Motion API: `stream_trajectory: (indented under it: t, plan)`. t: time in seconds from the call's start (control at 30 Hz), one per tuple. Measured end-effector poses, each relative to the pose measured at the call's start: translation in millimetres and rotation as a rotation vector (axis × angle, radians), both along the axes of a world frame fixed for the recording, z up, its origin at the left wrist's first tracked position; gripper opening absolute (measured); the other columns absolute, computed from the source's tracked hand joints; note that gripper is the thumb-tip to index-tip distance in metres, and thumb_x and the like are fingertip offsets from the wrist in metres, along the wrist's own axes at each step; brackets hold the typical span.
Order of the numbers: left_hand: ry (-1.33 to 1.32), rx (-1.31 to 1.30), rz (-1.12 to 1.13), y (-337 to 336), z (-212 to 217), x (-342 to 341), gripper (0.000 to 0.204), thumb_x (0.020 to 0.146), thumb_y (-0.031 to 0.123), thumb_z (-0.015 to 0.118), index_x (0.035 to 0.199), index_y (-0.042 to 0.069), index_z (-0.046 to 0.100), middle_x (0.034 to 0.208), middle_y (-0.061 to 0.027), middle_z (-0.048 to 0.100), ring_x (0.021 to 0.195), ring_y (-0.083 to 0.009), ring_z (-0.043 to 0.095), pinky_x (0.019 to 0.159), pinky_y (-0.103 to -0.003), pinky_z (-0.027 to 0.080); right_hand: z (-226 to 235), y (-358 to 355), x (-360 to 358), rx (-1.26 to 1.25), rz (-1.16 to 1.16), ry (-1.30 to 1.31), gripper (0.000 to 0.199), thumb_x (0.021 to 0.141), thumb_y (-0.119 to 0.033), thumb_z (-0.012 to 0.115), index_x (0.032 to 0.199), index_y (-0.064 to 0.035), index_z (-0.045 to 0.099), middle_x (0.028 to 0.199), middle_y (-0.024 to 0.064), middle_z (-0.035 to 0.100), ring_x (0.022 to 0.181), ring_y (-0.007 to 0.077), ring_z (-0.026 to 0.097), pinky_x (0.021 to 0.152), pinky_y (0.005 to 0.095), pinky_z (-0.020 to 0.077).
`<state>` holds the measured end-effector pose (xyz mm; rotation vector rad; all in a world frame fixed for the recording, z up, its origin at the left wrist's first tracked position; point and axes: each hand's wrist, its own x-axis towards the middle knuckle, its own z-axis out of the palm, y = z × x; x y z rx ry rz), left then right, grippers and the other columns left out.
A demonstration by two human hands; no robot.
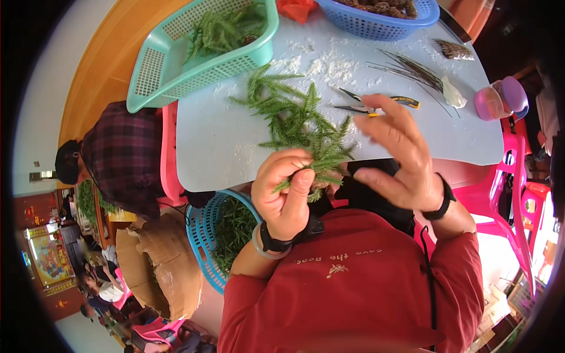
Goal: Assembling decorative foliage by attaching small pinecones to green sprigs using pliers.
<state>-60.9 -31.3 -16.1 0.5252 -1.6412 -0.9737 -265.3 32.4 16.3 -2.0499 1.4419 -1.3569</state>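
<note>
My left hand (280, 195) is closed, thumb against fingers, around the near end of a green pine garland (300, 120). From that grip the garland trails away over the table, its needled sprigs spread out. To the right, my right hand (407, 156) hovers with its fingers spread and nothing in them, a short way off the sprigs. Just past its fingertips, partly covered by them, lies a pair of pliers (406, 101) with black and yellow handles, jaws apart. A bundle of thin dark wires (415, 72) rests beyond, its end wrapped in white.
On the pale table (218, 156), a green basket (203, 82) holds more sprigs and a blue basket (376, 25) holds pinecones. A pink-purple container (491, 103) stands at right. Below left are a blue basket (203, 244) of greenery and a cardboard box (176, 270). Someone in plaid (120, 153) sits left.
</note>
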Motion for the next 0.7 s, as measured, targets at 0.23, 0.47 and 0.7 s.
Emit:
stream_trajectory:
  t: [0.23,0.47,0.7]
  plan:
    - [0.079,0.25,-0.17,-4.1,12.6,2.4,0.01,0.082,0.003,0.065,0.085,-0.003,0.058,0.087,-0.0133,0.06,0.078,-0.0187,0.057,0.072,-0.028,0.045,-33.9,-1.1,-50.4,0.239,-0.375,0.688,0.072,0.066,-0.027,0.076,0.127,-0.0028,0.046,0.123,0.0215,0.046,0.115,0.0377,0.042,0.098,0.0452,0.0332]
    - [0.093,0.344,-0.36,-8.4,31.1,8.2,0.011,0.081,0.005,0.068,0.081,-0.002,0.059,0.078,-0.0107,0.059,0.078,-0.0196,0.058,0.073,-0.033,0.047,-18.7,-8.3,-57.9,0.313,-0.206,0.718,0.063,0.069,-0.017,0.073,0.124,-0.0009,0.049,0.115,0.0186,0.05,0.108,0.0349,0.047,0.093,0.0392,0.0393]
    - [0.335,0.7,-0.693,-7.6,34.3,18.1,0.016,0.076,0.008,0.073,0.072,-0.001,0.06,0.072,-0.0085,0.056,0.071,-0.02,0.056,0.068,-0.033,0.045,12.2,-12.5,-65.1,0.424,0.126,0.138,0.061,0.059,-0.007,0.064,0.119,0.0001,0.055,0.102,0.0133,0.055,0.09,0.0258,0.054,0.081,0.0323,0.0433]
